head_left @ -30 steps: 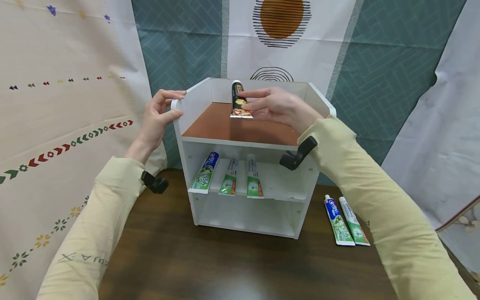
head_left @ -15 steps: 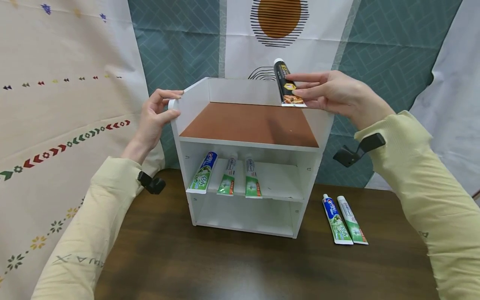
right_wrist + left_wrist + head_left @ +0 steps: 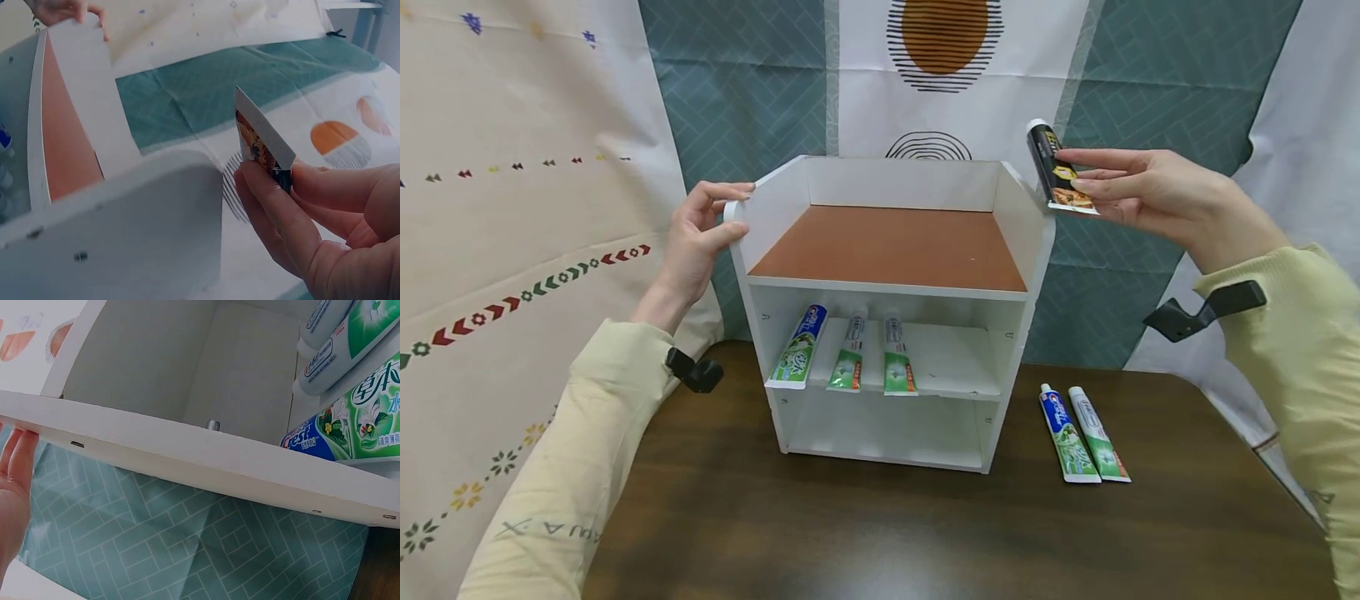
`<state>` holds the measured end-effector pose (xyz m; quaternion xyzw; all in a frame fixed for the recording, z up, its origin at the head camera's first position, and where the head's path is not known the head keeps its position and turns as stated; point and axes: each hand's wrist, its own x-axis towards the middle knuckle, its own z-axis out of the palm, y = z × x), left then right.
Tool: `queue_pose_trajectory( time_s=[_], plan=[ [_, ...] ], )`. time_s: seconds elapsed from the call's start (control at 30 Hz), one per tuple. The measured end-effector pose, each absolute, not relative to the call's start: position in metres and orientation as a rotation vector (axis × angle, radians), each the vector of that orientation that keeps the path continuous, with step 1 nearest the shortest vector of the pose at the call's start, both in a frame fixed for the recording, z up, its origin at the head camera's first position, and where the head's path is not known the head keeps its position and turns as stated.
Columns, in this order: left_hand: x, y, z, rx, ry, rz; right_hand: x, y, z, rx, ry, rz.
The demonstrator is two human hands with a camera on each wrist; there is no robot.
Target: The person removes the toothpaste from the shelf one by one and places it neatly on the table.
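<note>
Black tube [image 3: 1048,162] has swung right over the last half second, from in front of the back wall [image 3: 902,180] to just beside the right panel [image 3: 1019,221], and it's up in the air. Right hand [image 3: 1180,200] has it pinched between thumb and fingers toward the crimped end, cap up, probably so the capped half stays free. Left hand [image 3: 692,242] is on the same corner of the left panel [image 3: 778,204], thumb and fingers around the edge; looks to me like it's steadying the white cabinet [image 3: 887,285] on the bench [image 3: 850,533].

On the middle shelf [image 3: 955,358], three tubes [image 3: 797,346] lie caps to the back, crimped ends poking over the front lip, likely so they're easy to grab. Room-wise, there's a bare stretch right of the third one. Brown top board [image 3: 887,246] is walled at back and sides but open in front, so that raised right panel is the edge to mind. Two more tubes [image 3: 1067,433] lie close together on the bench, right of the cabinet.
</note>
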<state>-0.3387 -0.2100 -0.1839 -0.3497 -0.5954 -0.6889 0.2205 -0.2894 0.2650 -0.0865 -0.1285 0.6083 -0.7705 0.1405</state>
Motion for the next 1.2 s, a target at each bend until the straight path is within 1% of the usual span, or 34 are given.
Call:
queue_pose_trajectory(
  time_s=[0.37,0.47,0.6,0.73,0.87,0.97,1.03,1.2],
  plan=[
    [-0.338,-0.210,-0.185,-0.979,-1.637,-1.888,-0.287,0.313,-0.114,-0.327,1.740,-2.195],
    [-0.339,-0.210,-0.184,-0.972,-1.637,-1.892,-0.288,0.325,-0.122,-0.350,1.735,-2.159],
    [-0.339,-0.210,-0.184,-0.974,-1.620,-1.912,-0.290,0.342,-0.138,-0.445,1.699,-2.077],
    [-0.340,-0.209,-0.186,-0.966,-1.632,-1.913,-0.290,0.358,-0.162,-0.454,1.809,-1.988],
    [-0.340,-0.209,-0.188,-0.953,-1.649,-1.898,-0.291,0.374,-0.188,-0.343,2.024,-1.893],
    [-0.340,-0.208,-0.189,-0.949,-1.647,-1.893,-0.290,0.386,-0.210,-0.282,2.052,-1.905],
    [-0.340,-0.208,-0.188,-0.952,-1.648,-1.891,-0.289,0.395,-0.225,-0.288,2.000,-1.931],
    [-0.339,-0.209,-0.186,-0.953,-1.636,-1.899,-0.289,0.411,-0.260,-0.409,1.907,-1.904]
  ],
)
